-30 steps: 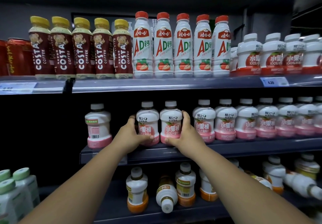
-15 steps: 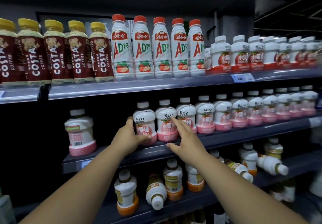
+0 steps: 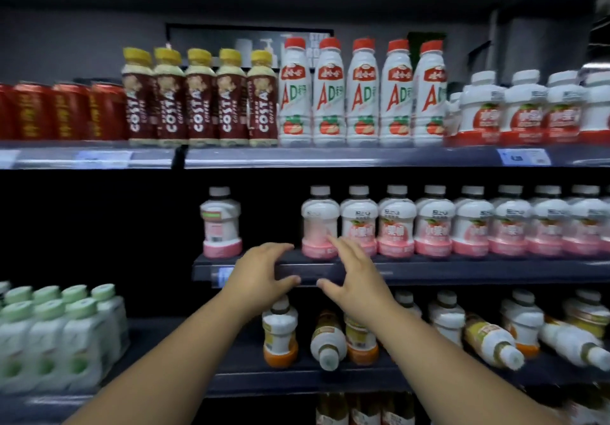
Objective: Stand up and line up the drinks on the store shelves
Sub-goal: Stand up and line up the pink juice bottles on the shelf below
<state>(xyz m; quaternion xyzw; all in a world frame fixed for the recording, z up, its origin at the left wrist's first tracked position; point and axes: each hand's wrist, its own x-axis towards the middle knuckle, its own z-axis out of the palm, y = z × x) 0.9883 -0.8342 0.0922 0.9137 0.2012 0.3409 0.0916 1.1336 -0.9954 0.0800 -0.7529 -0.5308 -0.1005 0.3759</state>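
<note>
We face the shelves (image 3: 462, 271). On the middle one a pink row (image 3: 468, 226) stands upright, running toward 3 o'clock; a lone pink bottle (image 3: 220, 223) stands apart at its 9 o'clock. At 5 o'clock, on the lower shelf, orange bottles (image 3: 491, 342) lie tipped among upright ones. Our left hand (image 3: 260, 272) and right hand (image 3: 355, 276) hover at the middle shelf's lip, fingers spread, holding nothing; the right fingertips (image 3: 335, 243) overlap the row's first bottle, contact unclear through blur.
</note>
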